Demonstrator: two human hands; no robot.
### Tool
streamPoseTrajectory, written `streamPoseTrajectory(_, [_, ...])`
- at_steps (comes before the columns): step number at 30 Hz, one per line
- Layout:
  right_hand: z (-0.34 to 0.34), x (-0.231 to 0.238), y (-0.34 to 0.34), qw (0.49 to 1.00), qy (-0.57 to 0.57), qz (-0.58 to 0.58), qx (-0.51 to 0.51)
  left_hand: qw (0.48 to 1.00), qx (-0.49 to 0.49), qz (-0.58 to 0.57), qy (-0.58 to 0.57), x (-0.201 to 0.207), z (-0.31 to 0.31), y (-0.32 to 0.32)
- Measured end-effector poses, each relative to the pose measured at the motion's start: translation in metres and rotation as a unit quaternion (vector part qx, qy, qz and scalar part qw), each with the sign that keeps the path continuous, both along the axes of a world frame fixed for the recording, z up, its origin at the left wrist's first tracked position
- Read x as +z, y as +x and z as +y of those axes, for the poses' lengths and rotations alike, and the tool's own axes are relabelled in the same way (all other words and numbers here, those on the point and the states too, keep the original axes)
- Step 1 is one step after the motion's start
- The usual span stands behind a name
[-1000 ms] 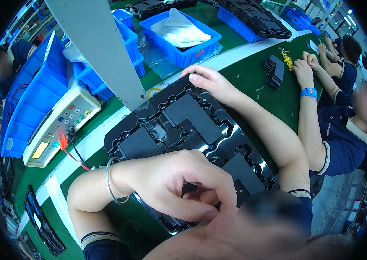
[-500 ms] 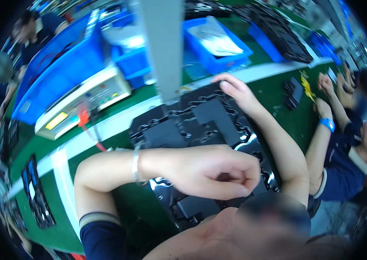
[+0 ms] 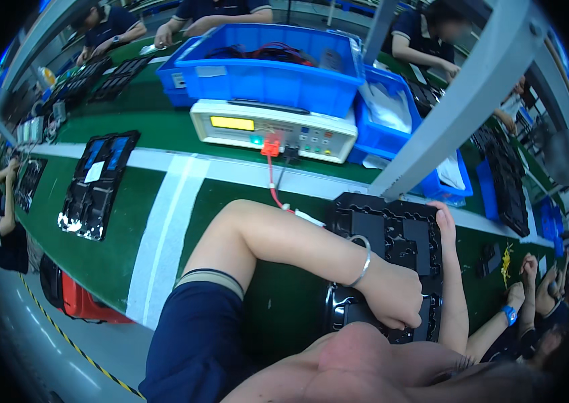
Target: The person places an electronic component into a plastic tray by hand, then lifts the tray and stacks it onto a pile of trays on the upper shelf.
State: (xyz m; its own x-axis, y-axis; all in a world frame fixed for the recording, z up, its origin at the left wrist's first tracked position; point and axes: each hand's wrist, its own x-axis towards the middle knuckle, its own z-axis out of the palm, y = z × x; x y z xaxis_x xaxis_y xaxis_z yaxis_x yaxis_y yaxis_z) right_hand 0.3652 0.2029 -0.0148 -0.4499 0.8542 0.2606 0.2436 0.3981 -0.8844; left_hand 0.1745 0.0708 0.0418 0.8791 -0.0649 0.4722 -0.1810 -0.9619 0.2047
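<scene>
A black moulded plastic tray (image 3: 358,232) with raised flat blocks and wavy channels lies on the green bench in front of me. My left hand (image 3: 395,299) is curled over its near half, knuckles up and fingers closed. Whatever those fingers hold, if anything, is hidden beneath them. A bangle circles my left wrist. At the tray's far right corner, my right hand (image 3: 445,223) grips the edge with its fingers bent around it. Red and black leads run from a tester (image 3: 274,131) with a lit yellow screen toward the tray's left side.
Behind the tester stands a blue bin (image 3: 268,80) of cables. A grey metal post (image 3: 459,101) rises just beyond the tray. Another black tray (image 3: 96,185) lies at left. Co-workers sit around; one with a blue wristwatch (image 3: 511,314) is close on my right.
My view has swung left, so the tray and both hands appear farther right. My left hand has turned knuckles up; my right fingers, earlier stretched past the far edge, now bend around the corner.
</scene>
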Motion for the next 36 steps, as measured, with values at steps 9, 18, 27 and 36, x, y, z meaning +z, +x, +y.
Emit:
streamPoseTrajectory(9, [0.004,-0.004,-0.009,0.999,0.013,-0.029,-0.01,0.997,0.026,0.065,-0.026,0.005,-0.004,-0.002])
streamPoseTrajectory(18, [-0.033,0.043,-0.024,0.986,-0.089,-0.118,-0.078,0.994,0.038,0.071,-0.074,0.025,-0.035,-0.037])
streamPoseTrajectory(27, [-0.091,0.044,-0.018,0.982,-0.151,-0.077,-0.085,0.984,0.077,-0.068,0.147,-0.021,-0.115,-0.097])
streamPoseTrajectory(36, [-0.095,0.041,-0.014,0.988,-0.123,-0.061,-0.074,0.979,0.056,-0.169,0.095,-0.042,-0.109,-0.09])
